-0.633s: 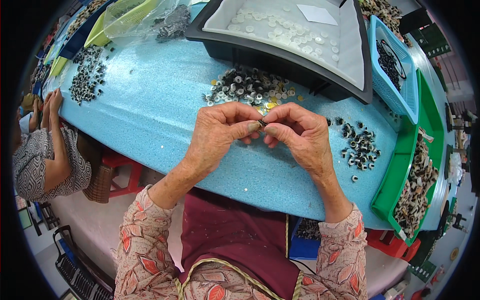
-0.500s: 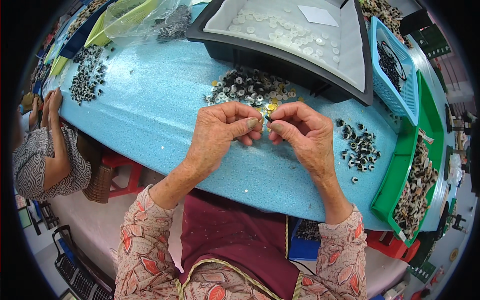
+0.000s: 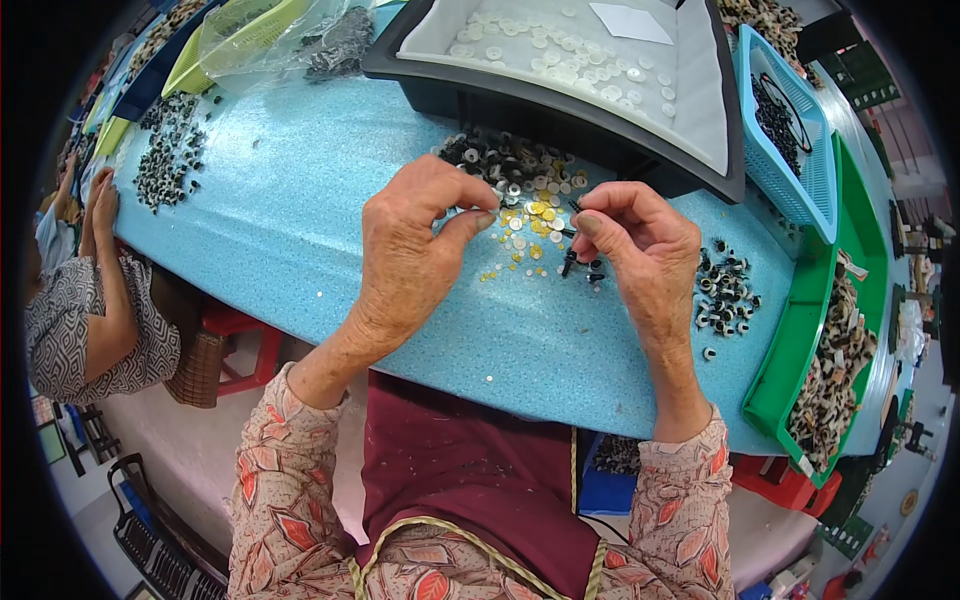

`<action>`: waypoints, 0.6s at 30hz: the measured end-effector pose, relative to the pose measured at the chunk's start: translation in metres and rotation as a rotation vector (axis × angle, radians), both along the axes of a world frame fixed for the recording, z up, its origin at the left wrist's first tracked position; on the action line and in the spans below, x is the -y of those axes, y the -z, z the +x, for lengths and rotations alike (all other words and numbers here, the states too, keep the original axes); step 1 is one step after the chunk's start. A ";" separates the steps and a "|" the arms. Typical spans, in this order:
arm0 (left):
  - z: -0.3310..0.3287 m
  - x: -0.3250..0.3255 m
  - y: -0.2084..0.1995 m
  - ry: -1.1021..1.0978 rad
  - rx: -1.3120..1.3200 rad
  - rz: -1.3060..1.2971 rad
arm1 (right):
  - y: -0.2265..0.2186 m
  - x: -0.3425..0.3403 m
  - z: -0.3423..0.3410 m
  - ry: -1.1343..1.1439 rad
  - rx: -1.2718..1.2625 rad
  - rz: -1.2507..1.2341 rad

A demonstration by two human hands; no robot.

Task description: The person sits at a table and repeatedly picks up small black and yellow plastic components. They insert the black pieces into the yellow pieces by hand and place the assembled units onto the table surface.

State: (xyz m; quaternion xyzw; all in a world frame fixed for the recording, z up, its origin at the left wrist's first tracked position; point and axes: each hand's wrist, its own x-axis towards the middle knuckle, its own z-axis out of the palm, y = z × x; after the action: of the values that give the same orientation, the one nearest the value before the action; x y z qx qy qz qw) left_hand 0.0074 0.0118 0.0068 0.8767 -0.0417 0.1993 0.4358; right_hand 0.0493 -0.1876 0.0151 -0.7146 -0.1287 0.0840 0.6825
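Note:
Above the blue table, my left hand (image 3: 415, 240) pinches thumb and forefinger together over the edge of a heap of small parts; what lies between the tips, if anything, is too small to make out. My right hand (image 3: 645, 240) is closed on a small black ridged piece (image 3: 575, 206), only its end showing. Between the two hands lie white and yellow discs (image 3: 540, 215), and behind them black-and-white pieces (image 3: 500, 165). Loose black pegs (image 3: 569, 263) rest just under my right fingers. To the right of that hand is a pile of black pieces with white rings (image 3: 728, 290).
A black tray (image 3: 560, 105) with pale lining and translucent discs stands at the back. On the right are a light-blue basket (image 3: 815, 150) and a green tray (image 3: 775, 395) of mottled pieces. Another person's hands (image 3: 103, 200) rest at the left edge, near a dark pile (image 3: 168, 150).
My hands have drawn apart, the left one going left and the right one going right. The discs and black pegs between them have come into view.

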 end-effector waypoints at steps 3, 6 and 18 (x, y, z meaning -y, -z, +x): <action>0.004 0.005 0.009 0.181 0.052 0.091 | 0.001 0.002 0.001 0.001 0.021 -0.023; 0.002 0.014 0.010 0.187 -0.042 0.240 | 0.002 0.002 -0.001 -0.006 0.048 -0.069; 0.003 0.010 0.016 0.121 -0.093 -0.211 | 0.003 0.001 -0.001 -0.031 0.058 -0.051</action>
State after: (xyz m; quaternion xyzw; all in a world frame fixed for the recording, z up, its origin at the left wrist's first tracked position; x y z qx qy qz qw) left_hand 0.0108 0.0019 -0.0089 0.8303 -0.0529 0.1351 0.5381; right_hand 0.0479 -0.1890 0.0123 -0.7319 -0.1574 0.0769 0.6585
